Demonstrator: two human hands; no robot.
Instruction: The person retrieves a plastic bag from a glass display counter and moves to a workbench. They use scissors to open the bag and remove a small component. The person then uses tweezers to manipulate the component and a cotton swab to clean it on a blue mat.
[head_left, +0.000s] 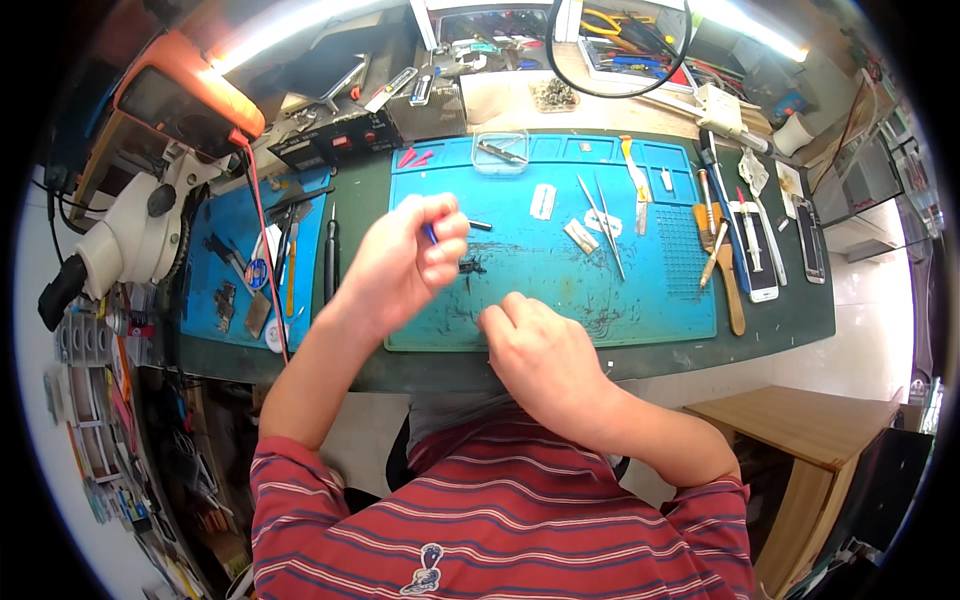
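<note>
Curling above a blue mat's near side, the right hand (540,345) hides whether it grips anything; beyond, a small dark part (470,267) lies crosswise, closer to the left hand (415,250), fingers wrapped around a slim blue item (431,233).

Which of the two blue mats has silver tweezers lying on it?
The larger mat on the right: the tweezers lie on it, while the smaller left mat holds a slim orange tool.
</note>
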